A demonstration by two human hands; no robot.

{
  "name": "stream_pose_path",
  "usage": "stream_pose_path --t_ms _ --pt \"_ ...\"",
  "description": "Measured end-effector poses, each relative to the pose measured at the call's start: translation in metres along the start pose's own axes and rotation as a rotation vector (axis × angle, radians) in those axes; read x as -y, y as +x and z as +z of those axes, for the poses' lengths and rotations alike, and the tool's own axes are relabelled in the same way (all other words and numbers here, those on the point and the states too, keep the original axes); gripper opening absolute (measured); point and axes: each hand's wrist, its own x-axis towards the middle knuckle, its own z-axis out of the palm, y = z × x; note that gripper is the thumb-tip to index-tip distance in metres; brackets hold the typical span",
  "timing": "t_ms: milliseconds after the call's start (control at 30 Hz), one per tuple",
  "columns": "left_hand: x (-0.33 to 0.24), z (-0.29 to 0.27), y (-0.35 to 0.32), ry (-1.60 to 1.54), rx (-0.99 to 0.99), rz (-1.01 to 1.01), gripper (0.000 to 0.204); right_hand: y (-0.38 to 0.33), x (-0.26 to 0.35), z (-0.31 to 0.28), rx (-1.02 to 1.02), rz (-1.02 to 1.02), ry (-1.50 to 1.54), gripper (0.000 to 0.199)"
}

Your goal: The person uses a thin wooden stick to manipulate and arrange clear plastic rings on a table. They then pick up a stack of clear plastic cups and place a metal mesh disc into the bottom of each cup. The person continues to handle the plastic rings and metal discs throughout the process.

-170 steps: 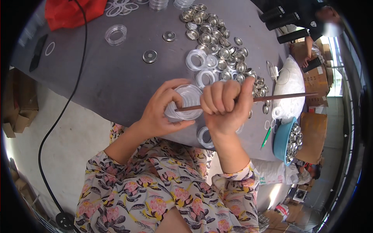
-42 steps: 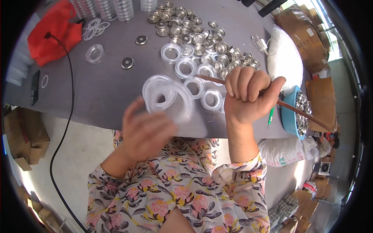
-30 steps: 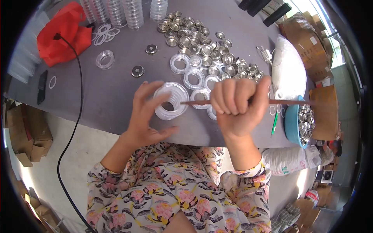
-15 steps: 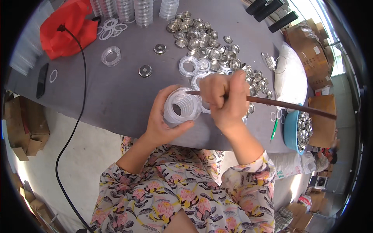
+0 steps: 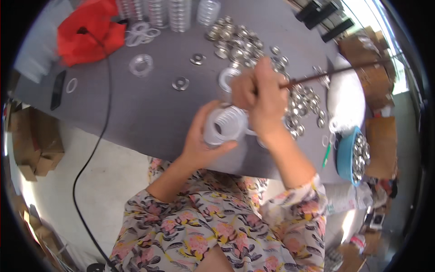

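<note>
My left hand (image 5: pixel 199 138) is wrapped round a clear plastic jar-like cylinder (image 5: pixel 231 136) with ribbed inner walls, its open mouth tilted up toward me. In a closed fist, my right hand (image 5: pixel 263 97) grips a thin dark brown stick (image 5: pixel 335 74) whose long end points out to the upper right. The stick's other end is near the cylinder's rim; blur and the fist hide whether it touches. Just beyond the right hand lie a clear plastic ring (image 5: pixel 226 78) and a heap of small silver metal caps (image 5: pixel 238 43).
Two metal caps (image 5: pixel 180 83) and a clear ring piece (image 5: pixel 141 65) lie left of the heap. Clear stacks (image 5: pixel 179 16) stand at the back, beside a red cloth (image 5: pixel 86 34) and a black cable (image 5: pixel 108 86). At right are a blue basin (image 5: pixel 346 156) of caps, a green pen (image 5: pixel 326 156) and a white bag (image 5: pixel 346 97).
The stick's long end has swung upward as my right wrist turned. The cylinder has tilted slightly and stays in my left hand. The whole view has shifted, moving table things rightward.
</note>
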Motion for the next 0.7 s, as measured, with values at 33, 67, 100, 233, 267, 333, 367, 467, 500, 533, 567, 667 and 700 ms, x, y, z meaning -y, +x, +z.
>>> stream_pose_path --t_ms 33,67,100,233,267,333,367,467,500,533,567,667,700 --pt "0.001 -0.001 -0.003 0.019 -0.028 -0.002 0.076 -0.003 0.006 -0.004 0.025 0.059 -0.094 0.053" --pt "0.002 -0.002 -0.002 0.040 -0.001 0.019 0.076 -0.003 0.013 -0.012 0.083 0.143 -0.262 0.054" --pt "0.004 -0.001 -0.001 0.069 0.029 0.042 0.076 -0.008 0.015 -0.022 0.073 0.218 -0.357 0.058" --pt "-0.001 -0.002 -0.003 0.202 0.014 0.117 0.079 -0.021 0.012 -0.015 0.056 0.372 0.429 0.060" --pt "-0.001 -0.003 -0.005 0.194 0.023 0.095 0.080 -0.023 0.006 -0.006 0.013 0.312 0.497 0.060" --pt "0.000 -0.003 -0.004 0.164 0.047 0.064 0.082 -0.021 -0.003 0.001 -0.006 0.136 0.456 0.061" --pt "-0.002 -0.004 -0.004 0.183 0.044 0.060 0.082 -0.020 -0.010 0.004 0.015 0.028 0.364 0.060" --pt "-0.007 -0.004 -0.003 0.216 0.050 0.036 0.079 -0.019 -0.011 -0.009 0.082 -0.047 -0.155 0.061" --pt "-0.006 -0.004 -0.003 0.215 0.043 0.043 0.079 -0.017 -0.001 -0.011 0.101 -0.038 -0.385 0.061" --pt "-0.002 -0.004 -0.004 0.214 0.037 0.049 0.079 -0.015 0.015 -0.008 0.096 0.083 -0.425 0.060" --pt "0.000 -0.003 -0.004 0.210 0.033 0.059 0.079 -0.015 0.018 -0.016 0.105 0.248 -0.153 0.060" --pt "-0.001 -0.001 -0.004 0.195 0.050 0.036 0.079 -0.018 0.019 -0.014 0.105 0.357 0.252 0.060" --pt "-0.001 -0.001 -0.004 0.196 0.049 0.047 0.079 -0.021 0.014 -0.008 0.068 0.338 0.381 0.060"
